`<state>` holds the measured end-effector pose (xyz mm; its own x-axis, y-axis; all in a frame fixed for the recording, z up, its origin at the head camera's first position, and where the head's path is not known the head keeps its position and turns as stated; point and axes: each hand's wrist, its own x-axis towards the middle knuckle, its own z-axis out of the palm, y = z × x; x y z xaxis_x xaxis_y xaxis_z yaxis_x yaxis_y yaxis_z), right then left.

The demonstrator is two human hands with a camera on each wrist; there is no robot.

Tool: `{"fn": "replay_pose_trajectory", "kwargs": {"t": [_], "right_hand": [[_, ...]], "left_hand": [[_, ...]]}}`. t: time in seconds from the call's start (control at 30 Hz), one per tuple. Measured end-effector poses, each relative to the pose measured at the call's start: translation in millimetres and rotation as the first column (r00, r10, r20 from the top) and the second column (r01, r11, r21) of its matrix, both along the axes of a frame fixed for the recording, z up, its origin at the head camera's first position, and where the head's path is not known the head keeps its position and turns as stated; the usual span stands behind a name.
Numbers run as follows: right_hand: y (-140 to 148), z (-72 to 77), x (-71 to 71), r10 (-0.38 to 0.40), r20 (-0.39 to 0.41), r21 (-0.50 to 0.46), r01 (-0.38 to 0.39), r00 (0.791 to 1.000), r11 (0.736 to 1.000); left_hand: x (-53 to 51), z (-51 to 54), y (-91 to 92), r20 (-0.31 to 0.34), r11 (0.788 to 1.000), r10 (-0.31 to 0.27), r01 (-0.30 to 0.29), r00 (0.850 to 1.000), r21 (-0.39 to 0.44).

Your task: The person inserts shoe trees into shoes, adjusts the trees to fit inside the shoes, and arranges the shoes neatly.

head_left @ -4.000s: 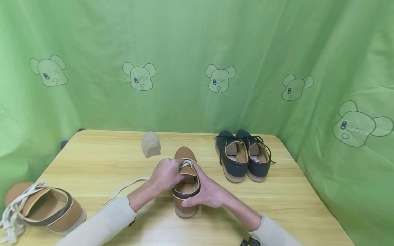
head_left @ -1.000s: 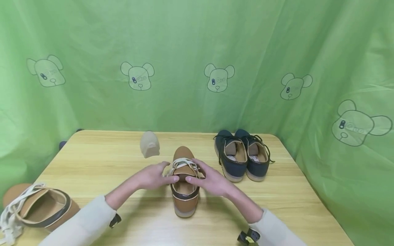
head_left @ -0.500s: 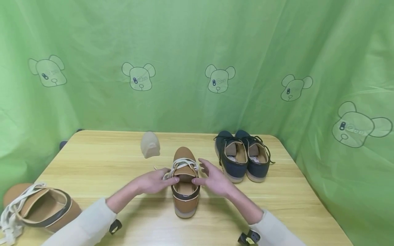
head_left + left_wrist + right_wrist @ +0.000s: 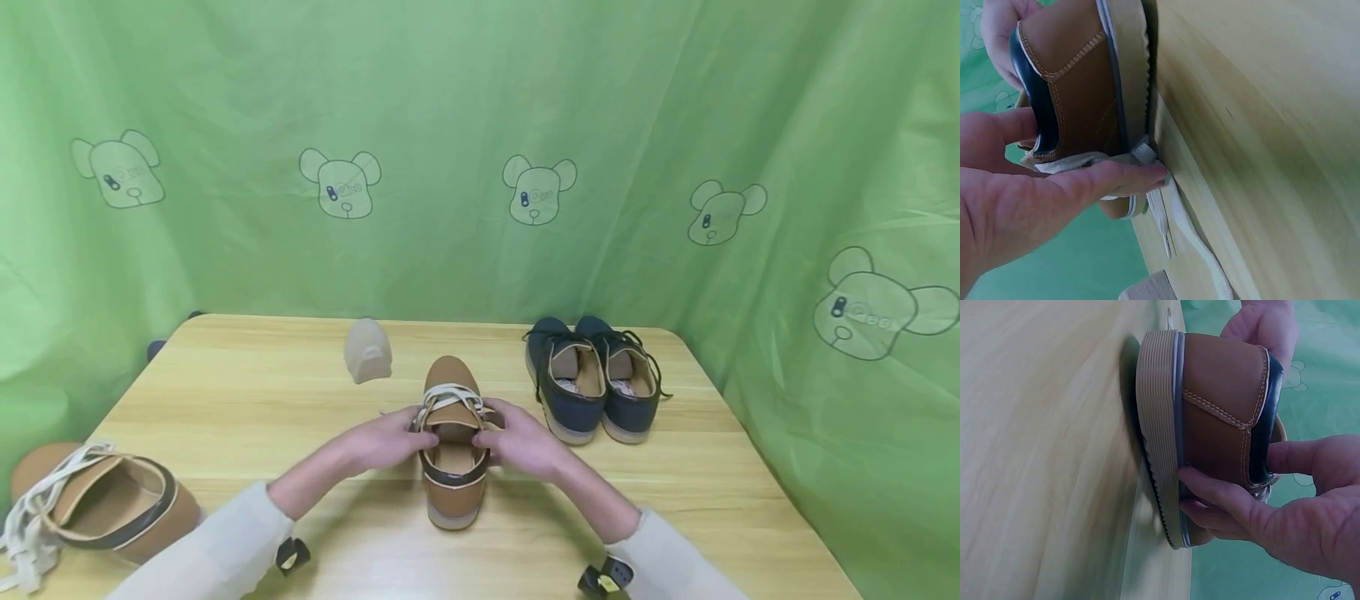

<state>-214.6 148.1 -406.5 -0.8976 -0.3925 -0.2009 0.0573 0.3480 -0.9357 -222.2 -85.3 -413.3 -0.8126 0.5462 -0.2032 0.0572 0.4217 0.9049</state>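
A brown shoe (image 4: pixel 454 498) with white laces (image 4: pixel 452 395) stands upright at the middle of the table, toe pointing away. On its left side, the left hand (image 4: pixel 384 438) has its thumb inside the collar and its fingers along the outer side; in the left wrist view those fingers lie over a white lace (image 4: pixel 1194 231). The right hand (image 4: pixel 527 443) grips the other side, thumb over the collar and fingers on the brown upper (image 4: pixel 1216 437) near the sole (image 4: pixel 1159 406).
Another brown shoe (image 4: pixel 161 509) with loose white laces lies at the table's left front. A beige toe insert (image 4: pixel 367 350) is at the back. Two dark blue shoes (image 4: pixel 567 414) stand side by side at the back right. A green curtain (image 4: pixel 442 250) hangs behind the table.
The left hand has come out from over the tongue to the shoe's left side. Over the last half second, the right hand's fingers have closed in against the right side. The shoe stays in place.
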Motion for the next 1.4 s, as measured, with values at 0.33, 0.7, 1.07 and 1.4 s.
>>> {"fn": "replay_pose_trajectory", "kwargs": {"t": [0.33,0.7,1.07,1.4], "right_hand": [[-4,-0.7,-1.7,-0.042,-0.045,0.042,0.044,0.998,0.998],[-6,-4.5,-0.9,-0.078,-0.035,0.009,0.079,0.996,0.997],[-8,-0.2,-0.4,-0.084,-0.048,0.019,0.085,0.995,0.996],[-23,27.6,-7.4,-0.12,-0.048,-0.043,0.118,0.992,0.992]], "left_hand": [[0.5,0.0,3.8,0.211,0.977,0.051,-0.093,0.976,0.191],[4.1,0.3,11.2,0.299,0.934,0.149,-0.234,0.943,0.271],[2.3,1.4,10.3,0.313,0.919,0.121,-0.226,0.942,0.323],[-7.1,30.5,-5.7,0.238,0.918,0.167,-0.239,0.957,0.317]]}}
